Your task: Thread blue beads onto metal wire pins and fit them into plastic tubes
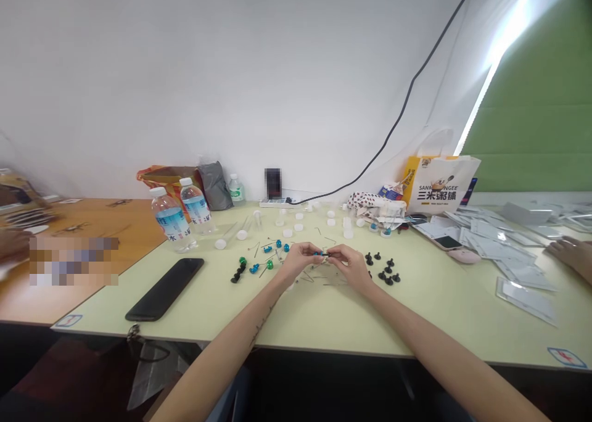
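My left hand [300,259] and my right hand [350,265] meet over the middle of the table, fingers pinched together. Between the fingertips of the left shows a small blue piece [317,253]. Against it, at the right fingertips, is a small dark piece [327,255]; its exact kind is too small to tell. Thin metal rods [305,276] lie under and around both hands. Left of them are blue knob-like pieces [279,244], green ones [270,264] and a cluster of black ones [238,273]. Several black knob-like pieces with stems [389,278] lie beside my right hand.
A black phone [165,289] and two water bottles [197,206] stand or lie to the left. Clear tubes with white caps [242,234] are scattered behind. At right are flat white packets [490,237], a paper bag [439,184] and another person's hand [573,253].
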The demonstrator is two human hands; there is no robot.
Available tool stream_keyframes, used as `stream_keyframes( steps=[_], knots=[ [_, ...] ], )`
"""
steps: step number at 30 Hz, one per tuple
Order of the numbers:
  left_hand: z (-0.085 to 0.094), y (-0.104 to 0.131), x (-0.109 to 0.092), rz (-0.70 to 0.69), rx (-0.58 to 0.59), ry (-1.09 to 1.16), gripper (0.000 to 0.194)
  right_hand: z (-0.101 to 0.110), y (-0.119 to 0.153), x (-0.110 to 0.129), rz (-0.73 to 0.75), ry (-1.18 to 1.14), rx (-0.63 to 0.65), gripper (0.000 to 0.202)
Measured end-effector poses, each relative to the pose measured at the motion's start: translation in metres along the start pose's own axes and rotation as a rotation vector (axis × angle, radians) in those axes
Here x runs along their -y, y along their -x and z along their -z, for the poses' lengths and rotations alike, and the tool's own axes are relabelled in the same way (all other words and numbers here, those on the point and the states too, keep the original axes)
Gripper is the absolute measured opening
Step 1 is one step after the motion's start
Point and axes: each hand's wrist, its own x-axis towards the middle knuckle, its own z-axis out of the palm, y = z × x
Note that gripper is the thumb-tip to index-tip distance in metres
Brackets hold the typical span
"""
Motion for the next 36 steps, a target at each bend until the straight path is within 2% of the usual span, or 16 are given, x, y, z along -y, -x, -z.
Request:
stream_keyframes(
  steps=[9, 15, 25, 31, 36],
  knots=[
    [0.0, 0.0, -0.002, 0.001, 0.002, -0.003, 0.025, -0.001, 0.001, -0.004, -0.026, -0.017, 0.006, 0.017],
    [0.0, -0.001, 0.002, -0.019, -0.007, 0.002, 0.026, 0.0, 0.002, -0.002, 0.024, 0.009, 0.01, 0.018],
    [0.002, -0.003, 0.005, 0.005, -0.021, -0.006, 0.028, 0.0, -0.001, -0.003, -0.004, -0.021, 0.039, 0.018],
    [0.002, -0.005, 0.01, 0.002, -0.008, 0.01, 0.028, 0.0, 0.0, -0.002, -0.037, -0.013, 0.01, 0.022],
    [0.001, -0.005, 0.007, -0.001, -0.027, -0.011, 0.028, 0.0, -0.001, -0.001, -0.014, -0.011, 0.015, 0.022]
  ],
)
